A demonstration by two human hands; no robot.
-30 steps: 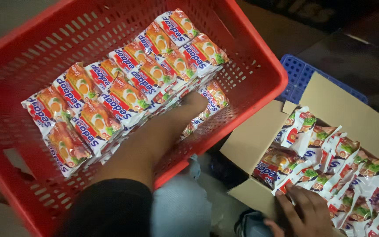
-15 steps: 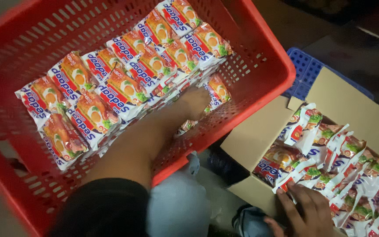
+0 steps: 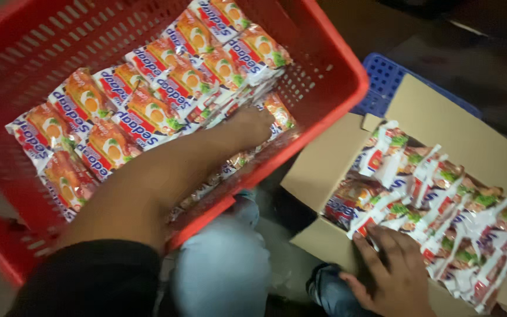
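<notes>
— While the red basket (image 3: 335, 88) fills most of the view, what lies inside it?
— Rows of noodle packets (image 3: 148, 111), from its far corner down to the near left edge.
— And the cardboard box (image 3: 318, 170)?
— It sits just beside the basket's right edge, holding white packets (image 3: 441, 199).
— The hands?
— The left hand (image 3: 253, 126) presses packets by the basket's near wall; whether its fingers grip one, I cannot tell. The right hand (image 3: 391, 270) lies flat and spread on packets at the box's near edge.

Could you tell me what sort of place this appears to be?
Probably a shop stockroom or storage area: a cardboard box full of packets, a red plastic basket holding rows of the same kind, and a blue crate behind.
</notes>
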